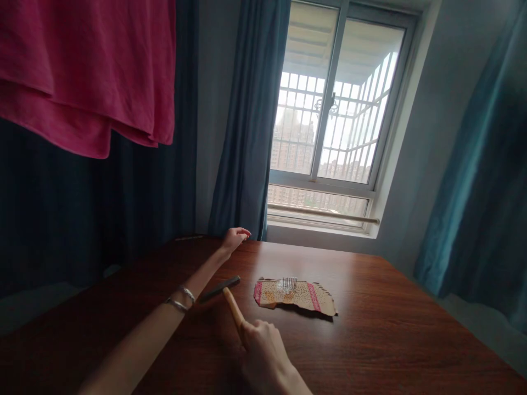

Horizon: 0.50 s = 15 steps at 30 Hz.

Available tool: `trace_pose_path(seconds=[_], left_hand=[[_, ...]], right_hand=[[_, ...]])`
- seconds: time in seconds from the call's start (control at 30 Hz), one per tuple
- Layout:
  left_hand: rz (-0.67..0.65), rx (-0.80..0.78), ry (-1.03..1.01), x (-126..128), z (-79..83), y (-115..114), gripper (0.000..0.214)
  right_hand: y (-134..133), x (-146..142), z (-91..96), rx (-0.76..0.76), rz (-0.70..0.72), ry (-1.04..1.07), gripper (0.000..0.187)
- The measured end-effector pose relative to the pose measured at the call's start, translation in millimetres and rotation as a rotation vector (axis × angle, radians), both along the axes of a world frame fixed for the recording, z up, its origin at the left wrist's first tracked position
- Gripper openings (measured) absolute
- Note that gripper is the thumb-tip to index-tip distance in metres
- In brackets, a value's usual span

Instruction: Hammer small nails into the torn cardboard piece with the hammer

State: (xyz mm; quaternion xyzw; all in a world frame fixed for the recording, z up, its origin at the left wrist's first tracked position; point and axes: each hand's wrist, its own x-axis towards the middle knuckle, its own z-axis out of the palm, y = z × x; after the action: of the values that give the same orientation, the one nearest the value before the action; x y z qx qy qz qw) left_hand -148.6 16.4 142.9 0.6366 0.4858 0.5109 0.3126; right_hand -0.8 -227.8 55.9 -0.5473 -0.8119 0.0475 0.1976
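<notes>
My right hand (265,351) is wrapped round the wooden handle of a hammer (234,314). The hammer's dark metal head is tilted above the table, close to my left forearm. Stretched far forward, my left hand (235,240) is over the table's back edge near the curtain. Its fingers are bent and held together; whatever they may hold is too small to make out. To the right of the hammer lies a torn piece of cardboard (302,296) with pink bands and a dotted pattern. Several thin nails (290,282) stand upright on it in a row.
The brown wooden table (391,340) spreads beneath both arms. Behind it are a barred window (325,109) and dark blue curtains (242,142). A pink cloth (94,77) hangs at upper left. Another blue curtain (469,181) hangs on the right.
</notes>
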Motion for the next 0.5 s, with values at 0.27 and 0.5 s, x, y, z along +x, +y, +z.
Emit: trace_pose_path(seconds=[0.27,0.5], left_hand=[[-0.389,0.089,0.444,53,-48.7,-28,0.03],[-0.519,0.153,0.555,65,-82.9,-38,0.062]], right_hand=[[17,-49,-2.3,0.011,0.128,-0.185,0.042],[18,-59,-10.1,-0.002,0.122,-0.145,0.051]])
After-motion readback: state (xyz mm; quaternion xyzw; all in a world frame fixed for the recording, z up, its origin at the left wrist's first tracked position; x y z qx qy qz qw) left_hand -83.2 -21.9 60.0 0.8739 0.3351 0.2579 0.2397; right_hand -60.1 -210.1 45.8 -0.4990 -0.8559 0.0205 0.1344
